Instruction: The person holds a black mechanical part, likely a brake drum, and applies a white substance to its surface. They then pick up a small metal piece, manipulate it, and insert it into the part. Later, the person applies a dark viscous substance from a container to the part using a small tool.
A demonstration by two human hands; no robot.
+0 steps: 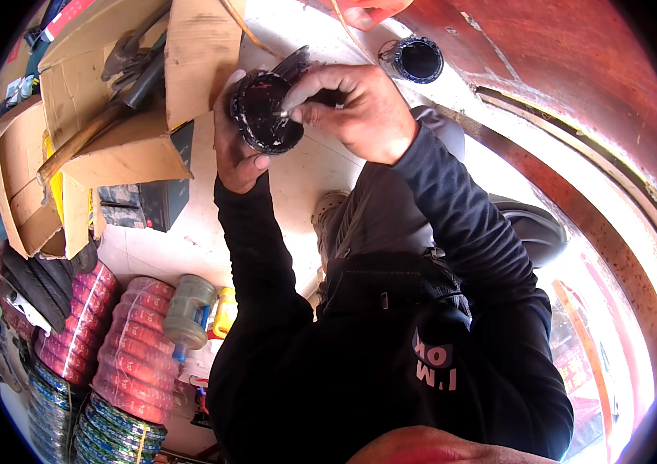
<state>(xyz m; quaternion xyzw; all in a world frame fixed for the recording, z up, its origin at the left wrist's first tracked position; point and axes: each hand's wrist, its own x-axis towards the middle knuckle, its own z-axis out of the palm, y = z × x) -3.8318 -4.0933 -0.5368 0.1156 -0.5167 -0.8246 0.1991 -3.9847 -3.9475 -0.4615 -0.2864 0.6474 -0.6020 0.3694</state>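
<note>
My left hand (pixel 237 158) is wrapped round the side of a black, round, open-topped tub (pixel 253 127), its mouth tilted toward me. Dark, smeared stuff coats its inside and rim. Over the mouth reaches my right hand (pixel 351 104), thumb and forefinger pinched together. Whatever sits between those fingertips is too small to make out. Behind the tub a dark, ridged edge (pixel 294 62) shows, partly covered by my right hand. A second black round tub (pixel 419 60) stands farther right, apart from both hands.
At the top edge is another hand (pixel 371 11), beside a thin cord. Open cardboard boxes (pixel 119 151) with tools stand at left. Wrapped rolls (pixel 139 340), a clear water jug (pixel 191 309) and a yellow bottle (pixel 225 311) are lower left. A rusty curved metal edge (pixel 568 197) runs along the right.
</note>
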